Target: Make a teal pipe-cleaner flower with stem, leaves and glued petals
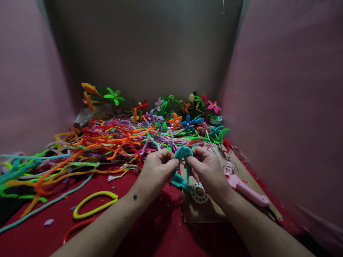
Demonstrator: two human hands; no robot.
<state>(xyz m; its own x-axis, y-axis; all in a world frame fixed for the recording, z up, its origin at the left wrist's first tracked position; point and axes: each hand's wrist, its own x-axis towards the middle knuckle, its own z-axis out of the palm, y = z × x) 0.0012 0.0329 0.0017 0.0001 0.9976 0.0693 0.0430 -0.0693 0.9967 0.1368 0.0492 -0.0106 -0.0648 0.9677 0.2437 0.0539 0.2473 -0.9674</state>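
Between my two hands is a teal pipe cleaner (183,152) bent into a loop, its lower part hanging down and folded. My left hand (160,165) pinches the loop's left side between thumb and fingers. On the opposite side, my right hand (207,169) grips it the same way, close to the top curve. Just below the hands, a white round piece with holes around its rim (199,193) lies on a brown board (195,214). A pink glue gun (249,191) rests on the board, right of my right hand.
A large heap of multicoloured pipe cleaners (107,141) spreads over the red cloth (150,221) at left and centre. Behind it stand several pipe-cleaner flowers (189,122). A yellow loop (93,205) and a red loop (77,225) lie near my left forearm. Pink walls flank both sides.
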